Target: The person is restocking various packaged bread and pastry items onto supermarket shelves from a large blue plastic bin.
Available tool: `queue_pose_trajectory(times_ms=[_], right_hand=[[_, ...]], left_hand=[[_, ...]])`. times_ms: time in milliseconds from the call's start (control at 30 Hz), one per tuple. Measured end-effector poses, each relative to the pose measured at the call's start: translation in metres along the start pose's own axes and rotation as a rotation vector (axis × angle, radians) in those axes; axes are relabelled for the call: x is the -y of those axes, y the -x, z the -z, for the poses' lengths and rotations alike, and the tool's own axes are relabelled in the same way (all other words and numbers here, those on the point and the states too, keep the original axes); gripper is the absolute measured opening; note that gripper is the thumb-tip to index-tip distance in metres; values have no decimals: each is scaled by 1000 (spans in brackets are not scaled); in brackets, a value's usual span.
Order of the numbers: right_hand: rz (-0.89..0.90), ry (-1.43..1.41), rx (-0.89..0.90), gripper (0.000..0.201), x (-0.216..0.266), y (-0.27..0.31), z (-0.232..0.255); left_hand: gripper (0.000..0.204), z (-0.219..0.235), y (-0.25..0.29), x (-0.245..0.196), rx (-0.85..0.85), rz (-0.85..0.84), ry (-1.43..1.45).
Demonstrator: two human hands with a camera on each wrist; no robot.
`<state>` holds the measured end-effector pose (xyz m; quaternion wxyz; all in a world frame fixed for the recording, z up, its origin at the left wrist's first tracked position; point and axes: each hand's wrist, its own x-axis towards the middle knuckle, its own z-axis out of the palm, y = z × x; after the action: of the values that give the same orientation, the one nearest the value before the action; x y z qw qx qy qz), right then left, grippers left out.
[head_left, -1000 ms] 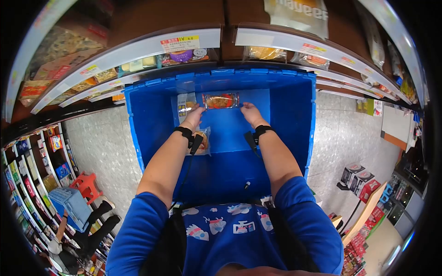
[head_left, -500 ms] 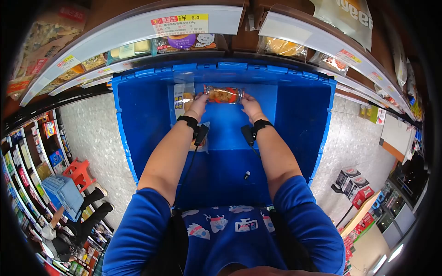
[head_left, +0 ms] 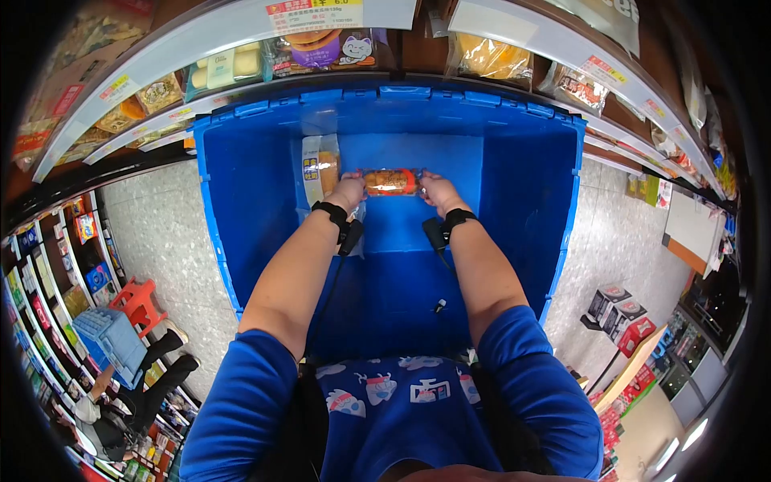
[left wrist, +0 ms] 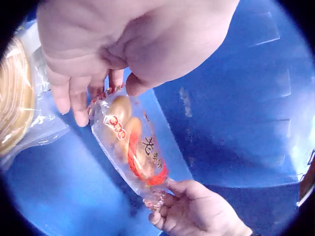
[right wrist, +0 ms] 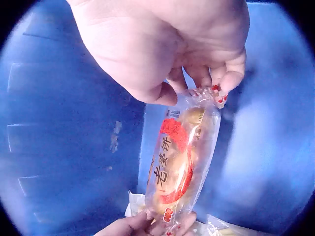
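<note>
A clear packet of round pastries (head_left: 391,182) with red print is stretched between both hands, over the floor of a blue crate (head_left: 526,193). My left hand (head_left: 347,193) pinches its left crimped end, and my right hand (head_left: 441,194) pinches the right one. In both wrist views, thumb and fingers close on the wrapper ends, with the packet's printed face (right wrist: 172,162) showing. Left of the left hand lies a bagged loaf (head_left: 323,167). Another bagged bread, round with ridges (left wrist: 15,93), lies below it, mostly hidden by the left forearm in the head view.
Shelves with price tags (head_left: 315,16) and packaged breads (head_left: 491,60) run along the crate's far side. A small dark object (head_left: 440,305) is at the crate's near side. At left are a red stool (head_left: 138,304), a lighter blue crate (head_left: 108,341) and another person (head_left: 152,386).
My right hand has closed in on the packet's right end and now pinches it. The packet has come slightly nearer my body between both hands. The shelf front looks closer than before.
</note>
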<state>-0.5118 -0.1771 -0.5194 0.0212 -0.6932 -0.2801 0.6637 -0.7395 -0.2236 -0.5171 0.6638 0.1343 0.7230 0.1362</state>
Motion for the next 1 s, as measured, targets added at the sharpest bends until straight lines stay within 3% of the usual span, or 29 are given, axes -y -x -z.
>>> queue_pose_trajectory(times_ms=[200,267,300,333,467,500,600,700,1000], right_hand=[[151,-40,-35,38,21,62,0],[216,-124,111,46,24,74,4],[285,-100,50,46,25,114,-1],[330,-135,116,47,34,124,2],[524,-199,66,49,41,254,-20],[566,-252,124,50,27,279,-26],[604,-354,214,50,11,337,-40],[633,-356,250,49,-1,379,-52],[682,-399,362,50,-15,430,-64]], left_hand=[[19,30,65,-20,80,-129,29],[24,46,101,-22,132,-244,1],[27,53,123,-22,141,-288,78],[30,60,147,-19,154,-332,155],[43,98,242,-5,301,-483,185],[50,105,288,2,329,-493,150],[55,126,348,21,431,-505,84],[55,136,401,32,418,-537,52],[44,145,439,55,407,-570,116]])
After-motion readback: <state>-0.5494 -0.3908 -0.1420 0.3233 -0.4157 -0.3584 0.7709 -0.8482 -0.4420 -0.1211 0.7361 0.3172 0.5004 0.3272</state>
